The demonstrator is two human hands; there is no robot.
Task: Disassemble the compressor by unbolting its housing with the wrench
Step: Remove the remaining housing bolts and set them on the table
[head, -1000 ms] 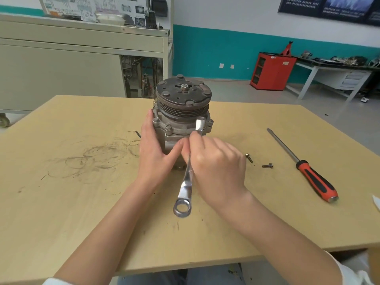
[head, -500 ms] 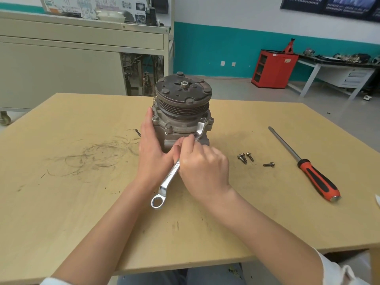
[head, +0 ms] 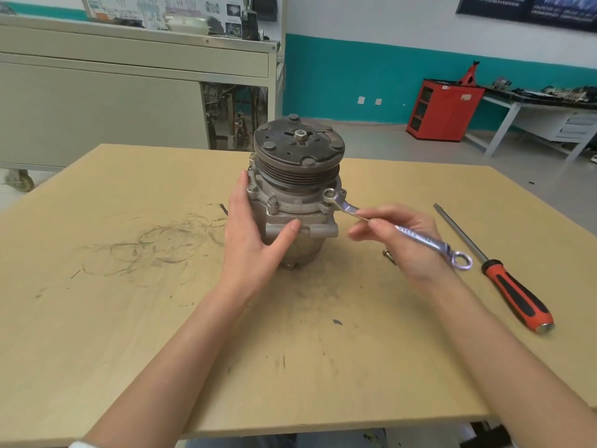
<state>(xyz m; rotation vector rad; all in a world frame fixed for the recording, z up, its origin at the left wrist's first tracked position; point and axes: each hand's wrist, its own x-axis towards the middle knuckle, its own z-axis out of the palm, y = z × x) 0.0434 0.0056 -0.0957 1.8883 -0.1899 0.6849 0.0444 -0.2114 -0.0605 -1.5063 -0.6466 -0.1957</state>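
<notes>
Right hand (head: 412,245): thumb and fingertips pinch the shank of a wrench partway along it; the palm faces left, to the right of the compressor
Wrench (head: 420,238): bright metal, with a ring at each end; its far-left ring sits over a bolt (head: 329,193) on the right front of the housing flange; the shank slopes down to the near right, and the other ring juts free past the hand, close to the screwdriver shaft
Left hand (head: 255,234): clasps the left side of the housing, fingers pointing up along its far-left side, thumb laid across the front face
Compressor (head: 295,189): grey metal, standing upright in the middle of the table with its dark grooved pulley and clutch plate on top; two more bolts show on the flange just beside the left fingers
Small screw (head: 388,255): on the table, partly hidden behind the right hand
Screwdriver (head: 491,266): long shaft, red and black handle, lying on the table right of the right hand, handle toward the near edge
Table (head: 129,318): pale wood, with dark circular scuff marks (head: 145,244) left of the compressor
Background: a grey workbench (head: 97,101) at far left, a red cabinet (head: 444,109) against a teal and white wall at far right
</notes>
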